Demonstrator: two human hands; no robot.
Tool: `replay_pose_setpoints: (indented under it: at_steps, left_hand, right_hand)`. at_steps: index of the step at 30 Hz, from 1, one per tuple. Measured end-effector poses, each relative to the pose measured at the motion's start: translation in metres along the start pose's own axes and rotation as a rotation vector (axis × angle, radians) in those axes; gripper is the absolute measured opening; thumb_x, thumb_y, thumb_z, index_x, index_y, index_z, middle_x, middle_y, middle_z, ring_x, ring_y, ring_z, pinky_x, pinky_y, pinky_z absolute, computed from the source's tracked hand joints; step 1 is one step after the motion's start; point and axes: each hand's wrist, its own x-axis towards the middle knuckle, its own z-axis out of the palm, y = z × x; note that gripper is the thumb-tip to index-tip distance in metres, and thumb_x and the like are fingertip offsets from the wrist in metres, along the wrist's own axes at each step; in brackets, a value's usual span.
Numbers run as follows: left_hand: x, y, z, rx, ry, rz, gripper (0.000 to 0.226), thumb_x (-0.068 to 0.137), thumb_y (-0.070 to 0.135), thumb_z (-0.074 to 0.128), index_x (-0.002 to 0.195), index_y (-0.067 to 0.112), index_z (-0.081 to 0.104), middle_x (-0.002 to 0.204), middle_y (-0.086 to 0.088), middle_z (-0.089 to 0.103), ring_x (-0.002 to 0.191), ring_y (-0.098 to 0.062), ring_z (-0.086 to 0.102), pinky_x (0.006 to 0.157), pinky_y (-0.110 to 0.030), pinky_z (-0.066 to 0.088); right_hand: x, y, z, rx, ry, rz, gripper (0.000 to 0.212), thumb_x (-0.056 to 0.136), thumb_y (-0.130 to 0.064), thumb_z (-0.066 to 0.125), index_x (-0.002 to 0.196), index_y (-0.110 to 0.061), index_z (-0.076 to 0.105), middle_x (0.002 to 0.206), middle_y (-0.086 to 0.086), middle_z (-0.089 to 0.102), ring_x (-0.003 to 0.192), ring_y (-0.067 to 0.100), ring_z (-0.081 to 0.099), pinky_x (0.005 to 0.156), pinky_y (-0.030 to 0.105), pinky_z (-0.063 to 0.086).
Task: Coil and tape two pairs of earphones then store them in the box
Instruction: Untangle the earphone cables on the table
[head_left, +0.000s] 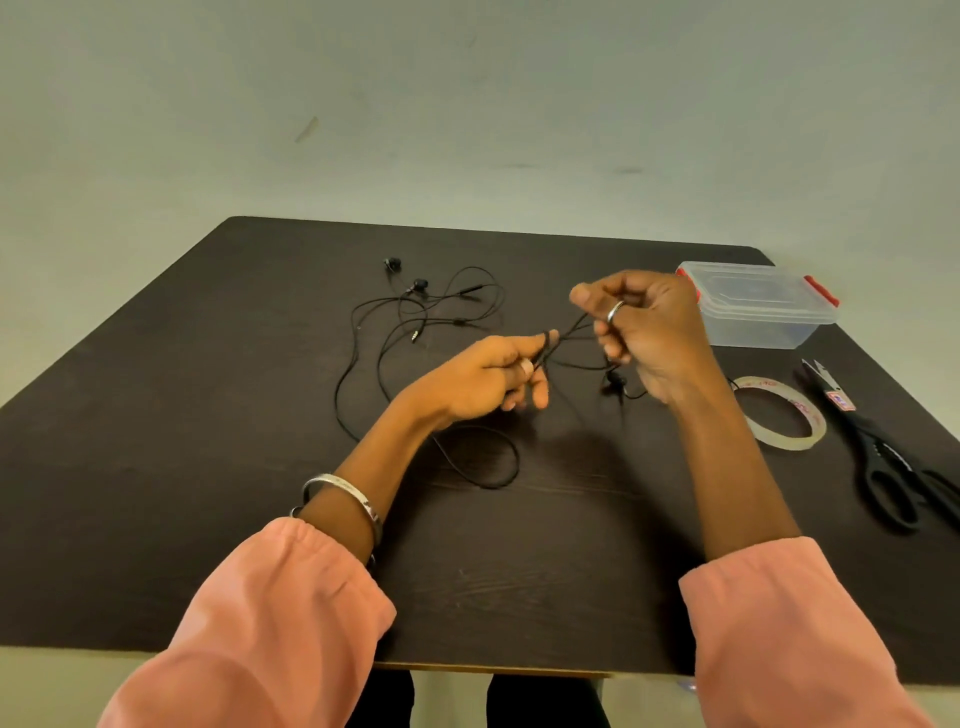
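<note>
Two black pairs of earphones are on the dark table (208, 467). One pair (441, 304) lies loose and uncoiled at the back centre. The other pair's cable (488, 457) is raised between my hands, and a loop of it trails on the table below them. My left hand (488, 382) pinches that cable between thumb and fingers. My right hand (644, 332) grips the same cable a little higher and to the right, with an earbud (615, 382) hanging beneath it. The clear plastic box (763, 306) with red clips stands shut behind my right hand.
A roll of clear tape (789, 418) lies flat to the right of my right forearm. Black scissors (883, 452) lie near the table's right edge. A bare wall rises behind the table.
</note>
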Motion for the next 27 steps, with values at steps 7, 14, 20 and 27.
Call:
replay_pose_setpoints:
  at_steps: [7, 14, 20, 27]
  left_hand:
    - [-0.002, 0.01, 0.004, -0.398, -0.105, 0.11, 0.035, 0.105, 0.013, 0.03, 0.13, 0.002, 0.052, 0.068, -0.004, 0.056, 0.045, -0.004, 0.03, 0.051, -0.022, 0.032]
    - [0.001, 0.013, -0.005, -0.867, 0.109, 0.151, 0.035, 0.104, 0.009, 0.026, 0.123, -0.003, 0.053, 0.074, -0.003, 0.059, 0.046, -0.005, 0.036, 0.045, -0.017, 0.03]
    - [0.005, 0.004, -0.019, -0.95, 0.48, 0.084, 0.025, 0.104, 0.005, 0.029, 0.117, -0.003, 0.048, 0.086, -0.006, 0.074, 0.049, -0.008, 0.045, 0.048, -0.019, 0.038]
    - [0.005, -0.008, -0.026, -0.571, 0.7, -0.018, 0.02, 0.103, 0.001, 0.031, 0.118, -0.002, 0.045, 0.091, -0.009, 0.07, 0.049, -0.009, 0.054, 0.053, -0.022, 0.044]
  right_hand:
    - [0.007, 0.009, -0.005, 0.147, 0.057, -0.031, 0.006, 0.086, -0.017, 0.07, 0.088, -0.012, 0.072, 0.058, -0.003, 0.065, 0.051, 0.005, 0.051, 0.044, 0.017, 0.034]
    - [0.005, 0.026, 0.01, -0.062, -0.073, 0.036, 0.021, 0.096, -0.021, 0.057, 0.081, -0.016, 0.071, 0.061, 0.003, 0.055, 0.048, 0.009, 0.039, 0.043, 0.022, 0.028]
    - [-0.002, 0.029, 0.036, -0.563, -0.454, -0.111, 0.016, 0.096, -0.014, 0.056, 0.098, -0.009, 0.07, 0.068, -0.007, 0.063, 0.053, -0.004, 0.056, 0.056, 0.014, 0.042]
    - [-0.014, 0.021, 0.047, -0.697, -0.606, -0.268, 0.013, 0.093, -0.014, 0.06, 0.102, -0.01, 0.07, 0.07, -0.003, 0.066, 0.066, 0.012, 0.065, 0.067, 0.027, 0.052]
